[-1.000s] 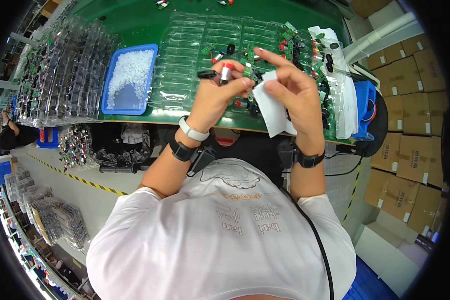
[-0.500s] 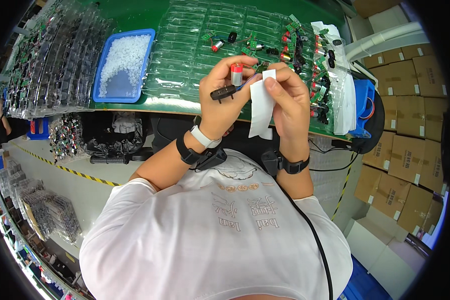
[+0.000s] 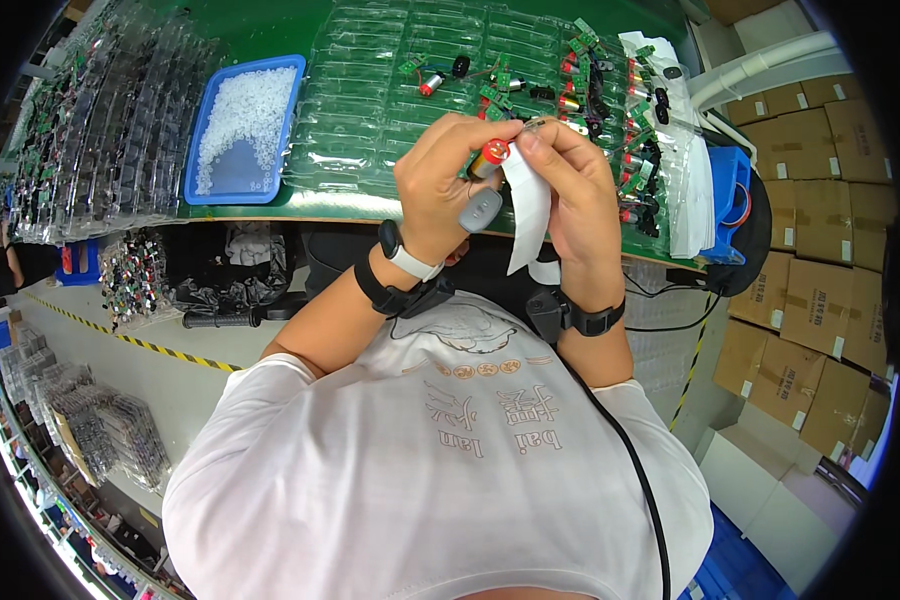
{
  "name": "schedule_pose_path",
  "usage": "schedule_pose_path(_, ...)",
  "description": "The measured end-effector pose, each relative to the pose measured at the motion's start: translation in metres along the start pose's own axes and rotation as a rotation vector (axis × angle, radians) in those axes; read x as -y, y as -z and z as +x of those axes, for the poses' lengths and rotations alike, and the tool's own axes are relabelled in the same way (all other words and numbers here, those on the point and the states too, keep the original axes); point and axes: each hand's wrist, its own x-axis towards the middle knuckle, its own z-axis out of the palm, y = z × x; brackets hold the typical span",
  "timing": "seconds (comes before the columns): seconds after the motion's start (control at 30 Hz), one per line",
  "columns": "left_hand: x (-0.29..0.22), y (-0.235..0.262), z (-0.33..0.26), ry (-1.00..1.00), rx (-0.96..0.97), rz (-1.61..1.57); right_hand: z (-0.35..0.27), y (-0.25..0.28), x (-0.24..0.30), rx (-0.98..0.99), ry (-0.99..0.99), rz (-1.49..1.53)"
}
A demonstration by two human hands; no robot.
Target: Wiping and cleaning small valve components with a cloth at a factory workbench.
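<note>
A small motor [image 3: 490,158] with a red end hangs against the fingers of my left hand [image 3: 435,185], which is closed at the fingertips on the wired assembly it belongs to. Below the motor dangles an oval plastic piece [image 3: 481,210], its grey face turned up. My right hand [image 3: 578,195] pinches a white paper strip [image 3: 530,212] between thumb and fingers; the strip hangs down and curls at its lower end. Both sets of fingertips meet at a small board [image 3: 536,124], mostly hidden by them.
Clear plastic trays [image 3: 355,110] cover the green table, with several motor-and-board assemblies [image 3: 580,85] on the right. A blue tray [image 3: 192,165] of small white pieces stands left, beside stacked filled trays [image 3: 110,130]. A blue bin [image 3: 732,205] is at the right edge; cartons [image 3: 815,300] stand beyond.
The motor and plastic piece have turned in my left hand, the piece swinging lower and showing its grey face. My right thumb has moved up to the fingertips of the left hand.
</note>
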Motion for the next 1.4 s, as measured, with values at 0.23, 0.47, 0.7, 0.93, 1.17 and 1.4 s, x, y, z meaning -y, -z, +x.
schedule_pose_path(0.23, 0.002, 0.001, 0.014, 0.204, -0.033, -0.353, -0.002, -0.004, 0.005, 0.088, -0.219, -0.1)
schedule_pose_path(0.47, 0.007, 0.005, 0.01, 1.171, 0.024, -1.457, -0.004, 0.009, -0.015, -0.066, 0.621, -0.432)
schedule_pose_path(0.7, -0.018, 0.002, -0.005, 1.39, 0.396, -1.438, -0.002, 0.017, -0.022, 0.069, 0.662, -0.121)
schedule_pose_path(0.93, 0.028, 0.088, 0.059, 0.732, 0.81, 0.038, -0.012, 0.05, -0.025, 0.092, 0.272, 0.226)
schedule_pose_path(1.17, 0.07, 0.171, 0.125, 0.698, 0.358, 0.621, -0.017, 0.047, -0.029, -0.003, 0.147, -0.037)
schedule_pose_path(1.4, 0.099, 0.261, 0.048, 0.542, 0.412, 0.943, -0.017, 0.051, -0.039, 0.098, 0.041, -0.083)
